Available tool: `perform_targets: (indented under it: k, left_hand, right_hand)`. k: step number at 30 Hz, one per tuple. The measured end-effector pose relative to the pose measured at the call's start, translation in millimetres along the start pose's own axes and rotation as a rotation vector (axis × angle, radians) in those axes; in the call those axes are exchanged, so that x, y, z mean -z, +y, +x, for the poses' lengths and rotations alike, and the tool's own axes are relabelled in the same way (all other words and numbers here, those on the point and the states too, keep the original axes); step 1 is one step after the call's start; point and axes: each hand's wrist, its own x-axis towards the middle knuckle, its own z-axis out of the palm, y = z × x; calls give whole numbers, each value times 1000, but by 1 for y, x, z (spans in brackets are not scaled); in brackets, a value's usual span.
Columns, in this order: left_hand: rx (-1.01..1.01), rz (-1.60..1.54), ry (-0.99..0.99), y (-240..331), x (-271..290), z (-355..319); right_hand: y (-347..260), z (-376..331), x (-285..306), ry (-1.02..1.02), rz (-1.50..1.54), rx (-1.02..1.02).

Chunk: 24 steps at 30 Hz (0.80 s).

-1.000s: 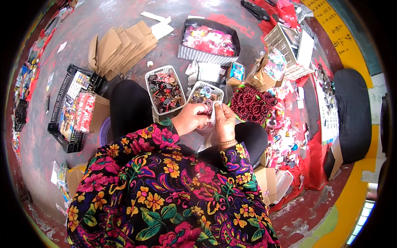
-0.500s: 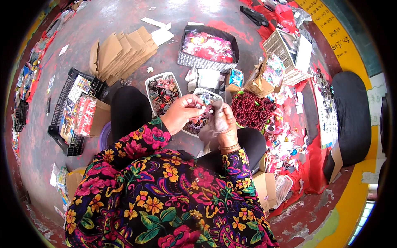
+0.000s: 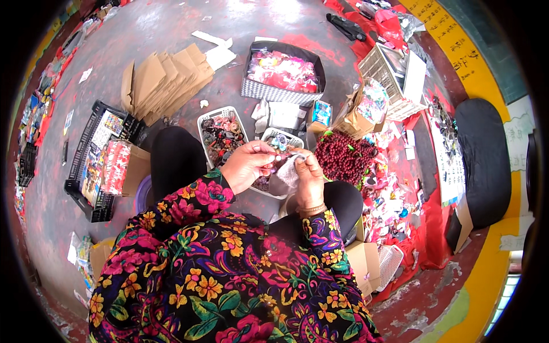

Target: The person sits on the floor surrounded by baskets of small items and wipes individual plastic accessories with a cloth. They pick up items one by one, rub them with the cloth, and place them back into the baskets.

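My left hand (image 3: 247,166) is closed, thumb and forefinger pinched on something small that I cannot make out. Against it, my right hand (image 3: 310,182) grips a soft grey-pink piece of cloth (image 3: 284,179), which hangs down from the fingers. Both hands meet over a white plastic basket (image 3: 298,139) of small mixed pieces, hiding part of it. A second white basket (image 3: 201,130), filled with dark and red hair-tie-like items, stands just to its left. Right of my right hand lies a heap of dark red beads or berries (image 3: 346,157).
Flattened cardboard boxes (image 3: 166,83) and a black crate (image 3: 103,207) stand on the left. A checkered bin (image 3: 274,90) of pink packets is ahead. An open cardboard box (image 3: 351,123), a cream crate (image 3: 380,74) and scattered colourful pieces (image 3: 394,211) fill the right.
My hands have come together, the right one moving left toward the left. The grey-pink cloth now hangs between them, lower and more spread out. The view has shifted slightly.
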Motion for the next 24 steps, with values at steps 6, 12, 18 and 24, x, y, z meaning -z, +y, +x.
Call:
perform_targets:
  k: [6,12,18,24]
  left_hand:
    - [-56,-39,-29,11,-1,-5]
    - [-34,225,-56,7,-2,-7]
    - [52,200,-158,5,-8,-9]
    - [103,319,-172,-2,-13,-8]
  right_hand:
    - [-14,3,0,8,324,-196]
    - [-8,-1,2,-201,252,-268]
    - [2,-3,8,-187,129,-206]
    - [9,-4,8,-18,-39,-197]
